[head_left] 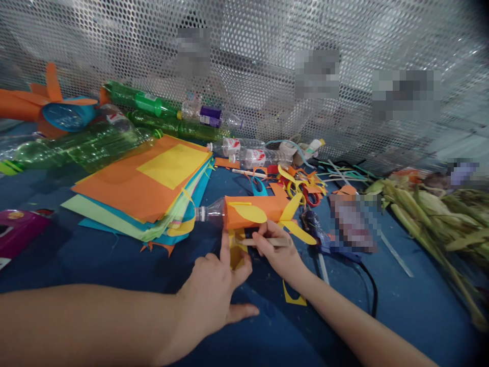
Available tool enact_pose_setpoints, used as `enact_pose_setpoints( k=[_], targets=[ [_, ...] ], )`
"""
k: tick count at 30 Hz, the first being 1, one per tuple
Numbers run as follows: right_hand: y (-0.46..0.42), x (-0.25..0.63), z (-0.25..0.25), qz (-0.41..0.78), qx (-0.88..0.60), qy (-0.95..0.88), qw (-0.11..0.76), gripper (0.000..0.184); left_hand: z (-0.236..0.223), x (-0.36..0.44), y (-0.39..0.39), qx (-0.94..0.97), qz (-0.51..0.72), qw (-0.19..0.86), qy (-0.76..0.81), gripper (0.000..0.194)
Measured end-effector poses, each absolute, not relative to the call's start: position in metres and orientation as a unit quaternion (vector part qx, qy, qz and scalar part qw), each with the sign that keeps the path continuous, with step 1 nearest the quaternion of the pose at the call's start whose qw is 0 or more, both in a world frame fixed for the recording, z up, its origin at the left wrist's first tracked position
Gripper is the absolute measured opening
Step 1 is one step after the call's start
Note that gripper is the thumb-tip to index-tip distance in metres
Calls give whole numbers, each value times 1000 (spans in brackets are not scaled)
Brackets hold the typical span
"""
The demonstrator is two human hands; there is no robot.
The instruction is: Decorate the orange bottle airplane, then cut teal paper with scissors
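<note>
A piece of yellow paper (237,257) lies on the blue table, and the spread fingers of my left hand (214,288) press it down. My right hand (280,255) pinches a pale pen (277,242), its tip over the same paper. Just beyond both hands rests a plastic bottle (212,211) on its side, wrapped in orange paper (240,204) with yellow petal-shaped pieces (250,214) on it. Beside my right wrist is a yellow paper scrap (293,295) with a rounded cutout.
Coloured paper sheets (118,183) are stacked at left, near green bottles (107,148) and a purple object (21,232). Clear bottles (255,157), scissors (311,196) and scraps lie behind. A blue glue gun (324,242) with a black cord and corn husks (424,209) are at right.
</note>
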State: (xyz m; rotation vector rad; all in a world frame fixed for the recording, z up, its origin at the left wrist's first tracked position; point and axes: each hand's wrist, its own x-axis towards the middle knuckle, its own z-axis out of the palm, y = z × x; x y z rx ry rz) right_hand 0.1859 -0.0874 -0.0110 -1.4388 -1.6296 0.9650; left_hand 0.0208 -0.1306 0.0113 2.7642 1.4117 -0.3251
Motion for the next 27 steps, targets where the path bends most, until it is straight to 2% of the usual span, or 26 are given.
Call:
enact_pose_setpoints(
  k=[27],
  targets=[
    [-86, 189, -14, 339, -574, -643, 378, 20, 10, 19, -133, 886, -98, 11, 453, 75]
  ],
)
